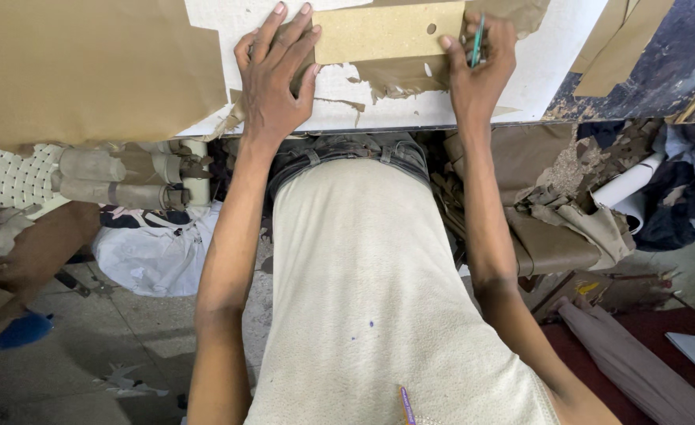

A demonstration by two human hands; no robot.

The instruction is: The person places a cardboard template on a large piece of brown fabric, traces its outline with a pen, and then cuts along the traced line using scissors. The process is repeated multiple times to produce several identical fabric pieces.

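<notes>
A tan cardboard template (pixel 387 31) is laid flat on brown sheet material (pixel 399 75) at 12 o'clock on the white table (pixel 536 71). The left hand (pixel 273 79) is spread open, fingers pressed on the template's 9 o'clock end, apparently to stop slipping. The right hand (pixel 477 67) is closed around a green pen (pixel 477 41) held against the 3 o'clock edge, evidently for tracing.

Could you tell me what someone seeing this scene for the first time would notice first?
At the top centre, the left hand presses flat on a tan cardboard template lying on brown material over the white table. The right hand holds a green pen at the template's right end. A large brown sheet covers the table's upper left, and rolls of material lie below its edge.
</notes>
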